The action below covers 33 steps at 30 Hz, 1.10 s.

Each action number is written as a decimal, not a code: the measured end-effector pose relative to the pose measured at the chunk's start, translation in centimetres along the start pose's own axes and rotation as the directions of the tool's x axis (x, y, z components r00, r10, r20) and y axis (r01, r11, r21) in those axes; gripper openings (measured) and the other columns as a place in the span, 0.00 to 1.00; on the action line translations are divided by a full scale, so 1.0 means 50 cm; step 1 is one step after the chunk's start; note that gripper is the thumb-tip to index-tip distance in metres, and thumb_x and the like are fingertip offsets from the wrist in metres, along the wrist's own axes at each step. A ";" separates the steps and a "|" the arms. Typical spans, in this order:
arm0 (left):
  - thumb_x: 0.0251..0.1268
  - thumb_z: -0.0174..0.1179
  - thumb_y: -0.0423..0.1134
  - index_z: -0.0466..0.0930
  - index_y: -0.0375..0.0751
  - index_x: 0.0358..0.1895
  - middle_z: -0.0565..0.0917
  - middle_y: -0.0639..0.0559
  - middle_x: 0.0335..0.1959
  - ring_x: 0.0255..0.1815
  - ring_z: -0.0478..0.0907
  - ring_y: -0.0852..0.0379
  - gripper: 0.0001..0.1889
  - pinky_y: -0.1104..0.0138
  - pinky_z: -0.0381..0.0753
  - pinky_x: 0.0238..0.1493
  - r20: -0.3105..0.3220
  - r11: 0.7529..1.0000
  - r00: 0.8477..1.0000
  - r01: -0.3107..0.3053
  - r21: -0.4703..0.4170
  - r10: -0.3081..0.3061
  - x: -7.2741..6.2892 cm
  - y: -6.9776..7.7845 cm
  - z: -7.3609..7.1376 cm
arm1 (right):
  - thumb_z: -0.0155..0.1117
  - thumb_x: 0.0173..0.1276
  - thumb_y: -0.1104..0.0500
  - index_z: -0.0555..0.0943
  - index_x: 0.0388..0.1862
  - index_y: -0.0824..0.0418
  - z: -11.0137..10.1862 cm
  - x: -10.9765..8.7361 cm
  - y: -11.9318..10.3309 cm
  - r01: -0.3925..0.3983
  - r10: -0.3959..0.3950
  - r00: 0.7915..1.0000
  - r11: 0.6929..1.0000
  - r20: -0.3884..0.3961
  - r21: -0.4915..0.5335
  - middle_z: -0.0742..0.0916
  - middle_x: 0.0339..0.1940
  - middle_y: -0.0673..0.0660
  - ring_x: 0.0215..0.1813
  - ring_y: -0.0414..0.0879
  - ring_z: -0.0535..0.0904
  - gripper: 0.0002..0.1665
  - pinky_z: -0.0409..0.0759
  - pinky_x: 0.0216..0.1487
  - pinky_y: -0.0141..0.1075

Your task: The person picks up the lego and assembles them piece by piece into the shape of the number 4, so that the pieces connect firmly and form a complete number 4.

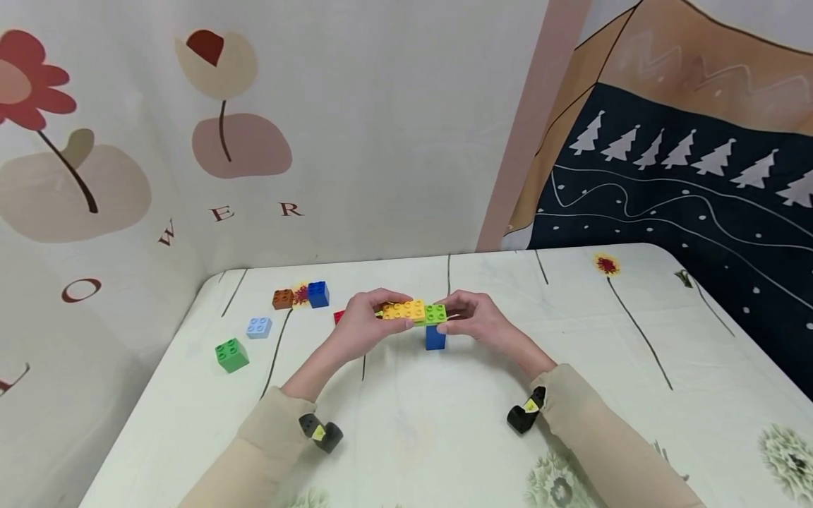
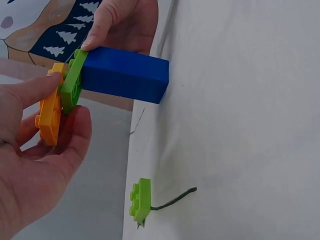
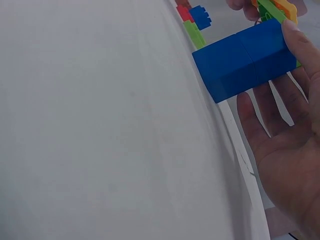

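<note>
Two blue bricks (image 2: 125, 75), stacked as an upright column, stand on the table with a long light-green brick (image 1: 435, 314) across the top. My left hand (image 1: 367, 319) pinches a yellow-orange brick (image 1: 404, 311) between thumb and fingers, and this brick overlaps the green one's left part. In the left wrist view the yellow brick lies right against the green brick's studded side, slightly tilted. My right hand (image 1: 475, 317) grips the green brick's right end where it meets the column, thumb in front and fingers behind. Part of the green brick is hidden by the yellow one.
Behind my left hand lie a red brick (image 1: 339, 317) and another light-green brick (image 2: 141, 200). Farther left are a brown brick (image 1: 282, 299), a dark blue brick (image 1: 318, 294), a light blue brick (image 1: 259, 327) and a green brick (image 1: 231, 355). A patterned cloth covers the table (image 1: 406, 437).
</note>
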<state>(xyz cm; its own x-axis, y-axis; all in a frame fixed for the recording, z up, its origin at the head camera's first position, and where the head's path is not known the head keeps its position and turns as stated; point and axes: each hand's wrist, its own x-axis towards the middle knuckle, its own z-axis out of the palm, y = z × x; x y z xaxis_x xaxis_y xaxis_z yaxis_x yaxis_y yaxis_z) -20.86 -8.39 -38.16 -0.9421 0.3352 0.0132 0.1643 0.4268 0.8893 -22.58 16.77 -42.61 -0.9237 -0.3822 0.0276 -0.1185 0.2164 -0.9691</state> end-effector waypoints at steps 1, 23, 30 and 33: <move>0.63 0.73 0.36 0.85 0.45 0.59 0.83 0.49 0.56 0.51 0.79 0.50 0.20 0.64 0.84 0.51 -0.001 1.000 1.000 0.003 -0.003 -0.003 0.000 0.001 0.000 | 0.74 0.66 0.65 0.81 0.56 0.68 0.000 0.000 0.001 0.001 -0.001 1.000 1.000 -0.001 -0.001 0.88 0.52 0.60 0.54 0.53 0.83 0.21 0.83 0.52 0.36; 0.58 0.76 0.33 0.88 0.44 0.55 0.83 0.47 0.54 0.50 0.80 0.48 0.19 0.63 0.84 0.52 -0.019 0.989 0.992 0.124 -0.078 -0.125 0.012 0.006 0.003 | 0.74 0.66 0.65 0.81 0.56 0.69 0.002 0.001 0.005 0.008 -0.007 1.000 1.000 -0.005 0.020 0.88 0.53 0.61 0.56 0.54 0.83 0.21 0.83 0.52 0.35; 0.58 0.76 0.32 0.89 0.43 0.53 0.83 0.47 0.52 0.49 0.79 0.48 0.18 0.64 0.83 0.49 -0.018 0.989 0.990 0.136 -0.056 -0.137 0.016 0.016 0.001 | 0.75 0.66 0.64 0.81 0.56 0.68 0.002 0.001 0.004 0.002 -0.002 1.000 1.000 -0.006 0.022 0.88 0.53 0.60 0.56 0.54 0.83 0.21 0.83 0.53 0.36; 0.58 0.75 0.31 0.89 0.44 0.53 0.83 0.47 0.52 0.49 0.78 0.47 0.18 0.64 0.83 0.49 -0.005 0.988 0.990 0.139 -0.061 -0.140 0.018 0.016 0.001 | 0.75 0.66 0.64 0.81 0.56 0.68 0.002 0.000 0.003 0.002 -0.002 1.000 1.000 -0.006 0.026 0.88 0.53 0.60 0.56 0.53 0.83 0.21 0.83 0.53 0.36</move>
<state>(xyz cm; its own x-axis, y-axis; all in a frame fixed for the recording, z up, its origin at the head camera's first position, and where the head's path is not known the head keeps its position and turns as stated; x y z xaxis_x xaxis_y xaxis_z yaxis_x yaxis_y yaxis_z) -21.55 -7.70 -37.46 -0.9573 0.2678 -0.1088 0.0135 0.4175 0.9086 -22.55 16.70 -42.80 -0.9254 -0.3776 0.0309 -0.1111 0.1924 -0.9750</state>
